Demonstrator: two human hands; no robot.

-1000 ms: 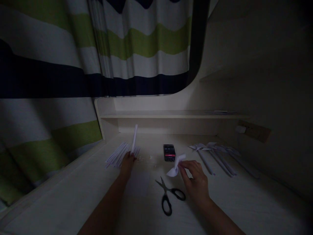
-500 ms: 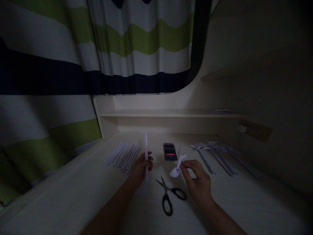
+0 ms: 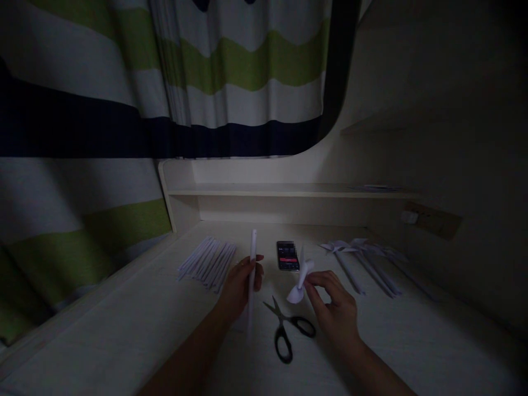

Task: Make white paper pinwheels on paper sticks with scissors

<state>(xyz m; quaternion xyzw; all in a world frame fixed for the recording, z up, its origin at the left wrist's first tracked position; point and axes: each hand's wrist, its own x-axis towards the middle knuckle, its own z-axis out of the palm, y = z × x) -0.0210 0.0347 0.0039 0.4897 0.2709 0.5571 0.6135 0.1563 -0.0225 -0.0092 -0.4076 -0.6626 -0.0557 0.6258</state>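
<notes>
My left hand point(image 3: 239, 283) grips a white rolled paper stick point(image 3: 252, 264), held nearly upright over the pale desk point(image 3: 124, 330). My right hand point(image 3: 334, 308) pinches a small folded white paper pinwheel head point(image 3: 300, 278) between thumb and fingers. Black-handled scissors point(image 3: 284, 330) lie on the desk between the two hands. A pile of several more paper sticks point(image 3: 208, 263) lies to the left of my left hand.
A phone point(image 3: 287, 255) with a lit screen lies behind the scissors. Several finished paper pinwheels point(image 3: 363, 258) lie at the right. A low shelf point(image 3: 289, 191) runs along the back, a striped curtain point(image 3: 124, 110) hangs at left, and a wall socket point(image 3: 433, 220) sits at right.
My left hand lifted one stick from the pile and carried it right toward the middle. My right hand kept its hold on the folded paper, shifting slightly.
</notes>
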